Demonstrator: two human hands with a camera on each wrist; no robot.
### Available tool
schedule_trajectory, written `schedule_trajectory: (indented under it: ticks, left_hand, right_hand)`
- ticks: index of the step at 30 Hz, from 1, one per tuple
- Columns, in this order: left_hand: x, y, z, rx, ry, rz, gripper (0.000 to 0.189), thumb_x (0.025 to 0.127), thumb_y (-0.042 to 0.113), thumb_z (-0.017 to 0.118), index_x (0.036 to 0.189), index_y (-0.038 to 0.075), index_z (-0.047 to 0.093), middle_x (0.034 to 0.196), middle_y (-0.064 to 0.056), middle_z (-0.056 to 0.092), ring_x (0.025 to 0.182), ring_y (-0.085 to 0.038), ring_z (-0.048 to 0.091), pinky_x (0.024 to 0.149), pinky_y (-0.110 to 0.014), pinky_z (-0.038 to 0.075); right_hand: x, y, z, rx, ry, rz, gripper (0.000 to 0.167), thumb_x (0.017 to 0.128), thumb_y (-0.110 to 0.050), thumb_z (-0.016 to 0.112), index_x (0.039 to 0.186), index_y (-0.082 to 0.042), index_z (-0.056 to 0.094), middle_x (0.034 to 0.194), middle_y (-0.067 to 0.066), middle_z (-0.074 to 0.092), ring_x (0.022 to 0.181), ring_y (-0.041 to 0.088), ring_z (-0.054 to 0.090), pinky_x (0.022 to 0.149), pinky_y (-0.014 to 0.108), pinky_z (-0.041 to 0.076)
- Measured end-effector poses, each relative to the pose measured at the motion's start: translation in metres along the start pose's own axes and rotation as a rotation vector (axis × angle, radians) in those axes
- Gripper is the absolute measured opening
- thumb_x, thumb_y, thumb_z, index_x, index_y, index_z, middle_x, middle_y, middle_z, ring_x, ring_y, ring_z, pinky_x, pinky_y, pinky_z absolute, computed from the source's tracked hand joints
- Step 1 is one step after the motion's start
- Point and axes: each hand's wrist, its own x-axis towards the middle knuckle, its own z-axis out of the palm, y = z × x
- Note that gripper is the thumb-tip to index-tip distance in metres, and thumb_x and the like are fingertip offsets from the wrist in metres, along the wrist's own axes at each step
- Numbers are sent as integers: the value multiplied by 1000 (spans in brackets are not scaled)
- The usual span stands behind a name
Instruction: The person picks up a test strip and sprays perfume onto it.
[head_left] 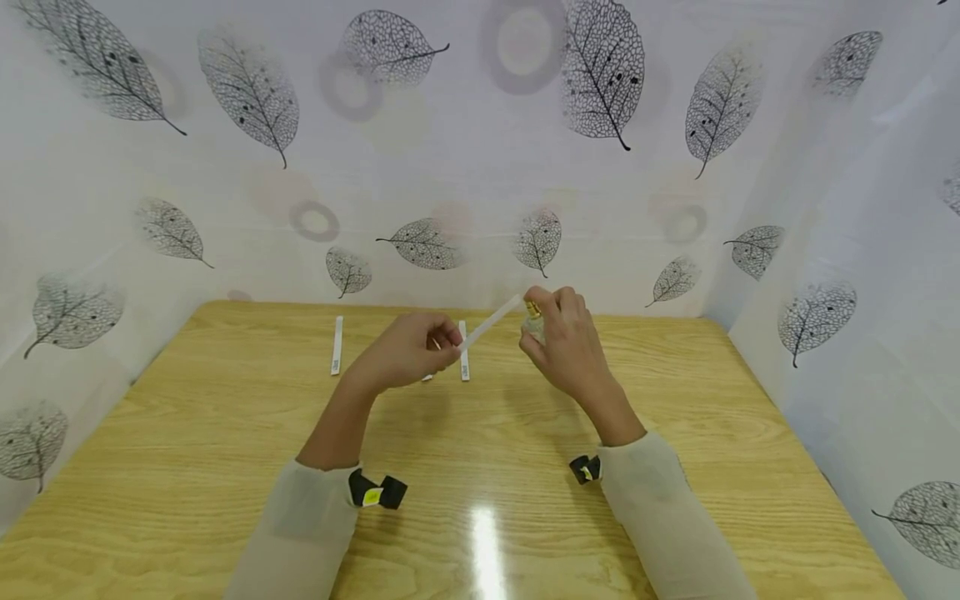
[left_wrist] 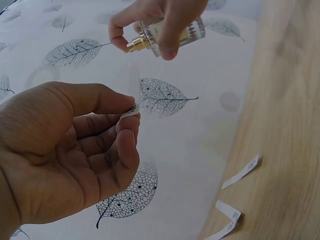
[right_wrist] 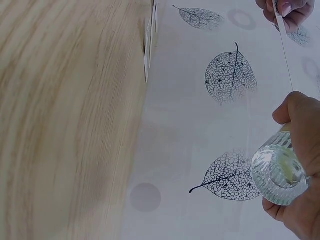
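Note:
Between thumb and fingertip, my left hand (head_left: pixel 408 350) pinches one end of a white paper test strip (head_left: pixel 491 323), which slants up to the right. The printed end of the strip is at the fingertips in the left wrist view. My right hand (head_left: pixel 572 343) grips a clear glass perfume bottle (right_wrist: pixel 280 170) with a gold spray top (left_wrist: pixel 138 43). One finger lies on the top of the sprayer, and the nozzle is close to the strip's far end. Whether they touch I cannot tell. Both hands are raised above the table.
More paper strips lie toward the back of the wooden table (head_left: pixel 480 442): one on the left (head_left: pixel 337 346), another near the middle (head_left: pixel 464 367), and one mostly hidden behind the left hand. A leaf-patterned cloth (head_left: pixel 465 167) hangs behind and along the sides.

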Motion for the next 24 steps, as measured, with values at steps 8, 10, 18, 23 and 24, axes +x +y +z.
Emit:
schedule_trajectory:
  ticks: [8,10,18,23,24]
  left_hand:
    - [1,-3,1,-15,-8,-4,8,98,12,67,104,6,67,90,-9,66,71,-22,63,60,-35,53]
    - [1,-3,0,-15,-11,-4,8,98,12,67,105,6,67,90,-9,66,71,-23,63,60,-35,53]
    - [1,-3,0,-25,-15,-11,9,99,12,67,105,6,66,89,-9,65,71,-24,62,59,-35,52]
    - [1,-1,0,-28,-18,-11,8,99,12,66,105,6,66,89,-9,65,70,-23,62,59,-34,52]
    - [0,-1,0,-29,-18,-12,8,99,12,66,105,6,66,89,-9,65,71,-23,62,59,-34,52]
  right_hand:
    - [-1,0,1,9,-15,9,39,96,-12,66,128,-12,43,92,14,39,72,26,31,63,38,27]
    - [0,-1,1,8,-17,10,39,96,-12,65,128,-12,43,92,13,39,72,26,31,63,38,27]
    - [0,-2,1,14,-17,5,38,96,-12,64,128,-10,42,93,14,38,72,25,31,63,38,27]
    - [0,-2,1,16,-19,5,37,98,-13,62,128,-10,42,94,14,38,73,26,31,63,39,27]
    - [0,-2,1,17,-20,7,36,98,-13,61,128,-10,42,94,14,38,73,26,31,63,39,27]
